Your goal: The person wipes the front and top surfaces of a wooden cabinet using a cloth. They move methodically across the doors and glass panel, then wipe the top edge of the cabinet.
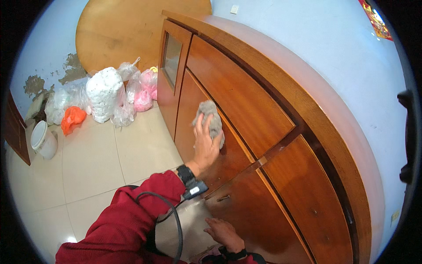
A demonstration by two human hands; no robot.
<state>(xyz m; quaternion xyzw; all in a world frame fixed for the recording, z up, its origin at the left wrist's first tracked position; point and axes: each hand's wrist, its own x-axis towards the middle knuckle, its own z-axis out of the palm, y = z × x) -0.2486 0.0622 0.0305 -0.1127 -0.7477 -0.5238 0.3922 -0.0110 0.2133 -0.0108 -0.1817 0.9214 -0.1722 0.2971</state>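
Note:
My left hand (206, 148) presses a grey cloth (211, 119) flat against the reddish-brown front of a wooden cabinet (224, 85). Its fingers spread over the cloth, beside a raised strip of lighter wood trim (235, 134). A dark band with a small black device (195, 190) and a cable is strapped at that wrist, below a red sleeve. Lower down, my right hand (226, 233) is held near the lower cabinet panel (254, 211) with nothing in it, its thumb apart from the fingers. Whether it touches the panel I cannot tell.
A large round wooden board (122, 33) leans at the back wall. Before it sit a bag with white contents (105, 94), pink bags (144, 100) and an orange bag (72, 118). A white bucket (44, 140) stands on the tiled floor (92, 161). A glass pane (172, 59) is set in the cabinet's far end.

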